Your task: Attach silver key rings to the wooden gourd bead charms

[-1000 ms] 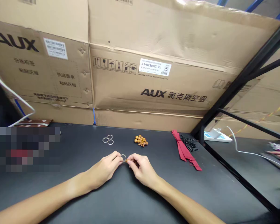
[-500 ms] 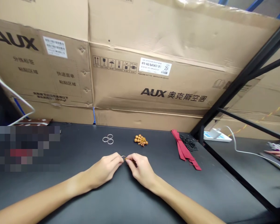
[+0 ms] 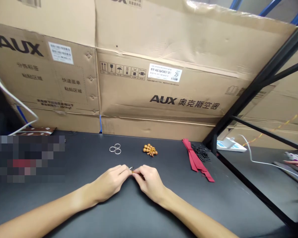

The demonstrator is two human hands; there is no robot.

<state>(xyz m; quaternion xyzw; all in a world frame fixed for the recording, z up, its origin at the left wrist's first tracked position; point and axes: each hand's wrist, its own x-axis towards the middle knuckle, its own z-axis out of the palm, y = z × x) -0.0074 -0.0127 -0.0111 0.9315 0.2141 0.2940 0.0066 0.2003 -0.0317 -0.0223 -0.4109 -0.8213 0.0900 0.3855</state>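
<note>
"What's the work surface?"
"A black tabletop (image 3: 130, 216). Nearest, the left hand (image 3: 112, 182) pinches a metal ring (image 3: 130, 168), mostly hidden."
"And the right hand (image 3: 150, 183)?"
"Fingertips closed on a small amber-brown piece (image 3: 132, 172), right at that ring."
"Beyond?"
"Red ribbons (image 3: 195, 161) on the right; farther, three clustered rings (image 3: 115, 149) left of amber-brown beads (image 3: 150, 150); behind, AUX cartons (image 3: 176, 119)."

Left brown cardboard panel (image 3: 46, 82): black "AUX", "分拣标签 粘贴区域", "快递面单 粘贴区域", "300kgf". Right brown cardboard panel (image 3: 136, 96): black "AUX 奥克斯空调"; a row of square black handling pictograms (image 3: 122, 70), including upward arrows, goblet and umbrella. White rectangular paper label (image 3: 164, 72), right panel: "KFR-46G/BpR3AES1(B1)", "25". White rectangular barcode label (image 3: 61, 53), left panel: fine print illegible.
</note>
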